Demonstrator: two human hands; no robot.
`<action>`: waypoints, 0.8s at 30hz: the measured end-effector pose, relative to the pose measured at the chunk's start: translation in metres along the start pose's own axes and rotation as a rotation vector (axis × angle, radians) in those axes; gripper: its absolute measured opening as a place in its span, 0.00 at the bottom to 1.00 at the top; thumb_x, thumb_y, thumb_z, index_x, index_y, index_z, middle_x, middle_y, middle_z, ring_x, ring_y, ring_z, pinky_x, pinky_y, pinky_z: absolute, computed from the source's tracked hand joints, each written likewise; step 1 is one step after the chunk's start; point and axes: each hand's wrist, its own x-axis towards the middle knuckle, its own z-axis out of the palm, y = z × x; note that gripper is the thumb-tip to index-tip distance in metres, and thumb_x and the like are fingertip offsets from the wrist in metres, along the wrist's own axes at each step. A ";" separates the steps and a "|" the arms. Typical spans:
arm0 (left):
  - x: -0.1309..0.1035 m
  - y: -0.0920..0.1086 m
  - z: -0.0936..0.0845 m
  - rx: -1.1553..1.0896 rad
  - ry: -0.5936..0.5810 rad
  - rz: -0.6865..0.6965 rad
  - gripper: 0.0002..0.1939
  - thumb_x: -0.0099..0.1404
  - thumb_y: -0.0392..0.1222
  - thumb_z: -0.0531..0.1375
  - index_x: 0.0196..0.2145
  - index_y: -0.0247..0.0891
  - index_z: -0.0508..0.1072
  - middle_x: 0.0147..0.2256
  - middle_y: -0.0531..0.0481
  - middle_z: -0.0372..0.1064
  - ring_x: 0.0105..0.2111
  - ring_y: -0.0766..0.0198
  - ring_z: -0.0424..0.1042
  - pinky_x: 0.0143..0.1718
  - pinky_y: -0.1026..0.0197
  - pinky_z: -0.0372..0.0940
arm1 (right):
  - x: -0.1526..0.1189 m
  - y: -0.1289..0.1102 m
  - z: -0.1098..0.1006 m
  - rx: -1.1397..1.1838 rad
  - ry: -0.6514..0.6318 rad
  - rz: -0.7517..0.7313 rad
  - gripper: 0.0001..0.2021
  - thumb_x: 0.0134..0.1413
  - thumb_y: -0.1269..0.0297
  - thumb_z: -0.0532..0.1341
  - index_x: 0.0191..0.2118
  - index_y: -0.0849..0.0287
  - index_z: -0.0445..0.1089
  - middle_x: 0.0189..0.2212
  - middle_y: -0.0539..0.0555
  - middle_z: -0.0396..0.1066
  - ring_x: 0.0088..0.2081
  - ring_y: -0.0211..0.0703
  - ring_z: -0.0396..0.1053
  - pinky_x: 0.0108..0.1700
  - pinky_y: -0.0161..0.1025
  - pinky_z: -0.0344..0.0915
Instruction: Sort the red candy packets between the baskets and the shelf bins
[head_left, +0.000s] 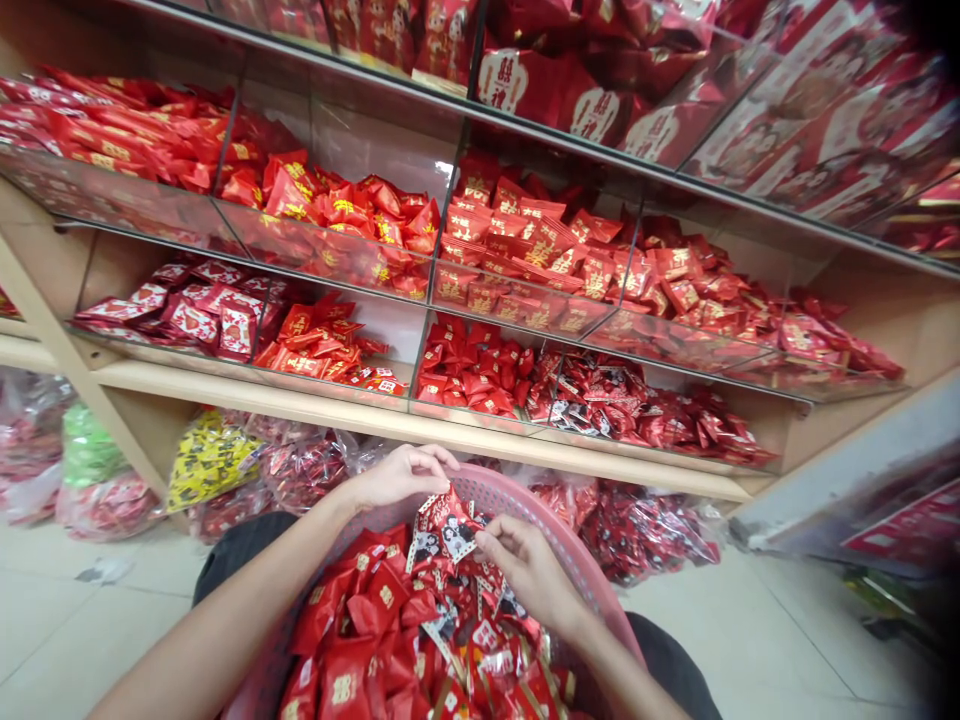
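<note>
A pink plastic basket [592,575] full of small wrapped packets stands between the person's knees. Over its far part, my left hand [409,474] pinches the top of a red packet with black-and-white figures [454,525]. My right hand [525,570] has its thumb and fingers closed on the lower right edge of the same packet. Below the hands lie more packets of this patterned kind, partly hidden by my right hand. Plain red packets with gold print [386,595] fill the left side of the basket.
Shelves [300,400] with clear dividers hold rows of red packets in front of the basket. Under them, plastic bags of packets stand on the tiled floor [787,610], among them a yellow bag [210,458] and a green one [90,445].
</note>
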 end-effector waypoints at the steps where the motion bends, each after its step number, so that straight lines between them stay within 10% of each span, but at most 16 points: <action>1: 0.000 0.000 0.000 0.006 0.010 -0.005 0.09 0.54 0.45 0.61 0.26 0.36 0.75 0.42 0.48 0.67 0.40 0.64 0.67 0.46 0.59 0.59 | 0.001 -0.001 0.000 0.025 0.003 0.006 0.15 0.53 0.51 0.53 0.26 0.57 0.63 0.24 0.49 0.67 0.29 0.38 0.66 0.34 0.35 0.63; 14: 0.001 -0.010 0.000 0.119 0.104 -0.062 0.16 0.58 0.50 0.55 0.32 0.35 0.74 0.39 0.48 0.71 0.38 0.65 0.68 0.43 0.63 0.61 | -0.039 0.023 -0.062 -0.031 -0.066 0.298 0.15 0.50 0.50 0.54 0.25 0.56 0.55 0.16 0.44 0.63 0.22 0.42 0.70 0.21 0.34 0.61; 24: 0.003 -0.013 -0.001 0.139 0.114 -0.063 0.16 0.59 0.49 0.54 0.33 0.34 0.74 0.38 0.47 0.71 0.38 0.64 0.68 0.42 0.63 0.61 | -0.037 0.044 -0.042 -0.236 -0.070 0.430 0.09 0.53 0.60 0.47 0.25 0.54 0.51 0.12 0.44 0.59 0.17 0.43 0.68 0.17 0.34 0.58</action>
